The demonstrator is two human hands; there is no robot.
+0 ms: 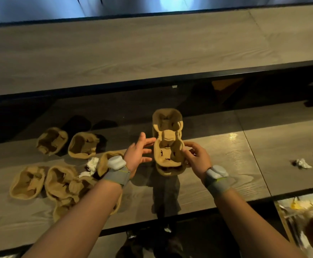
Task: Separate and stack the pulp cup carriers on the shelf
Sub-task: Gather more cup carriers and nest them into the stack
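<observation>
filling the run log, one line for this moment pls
right hand: gripping carrier stack | left hand: open beside | loose carriers: left

1. Two crumpled white paper scraps (303,163) are lying on the wooden surface at the far right.
2. Another white wad (92,163) is sitting further left.
3. Yellowish clutter (304,207) is showing below, lower right.

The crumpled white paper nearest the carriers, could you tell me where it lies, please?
In the head view it lies left of centre on the shelf, among loose carriers, beside the left wrist.

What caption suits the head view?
Right hand grips stacked pulp cup carriers; open left hand beside them.
</observation>
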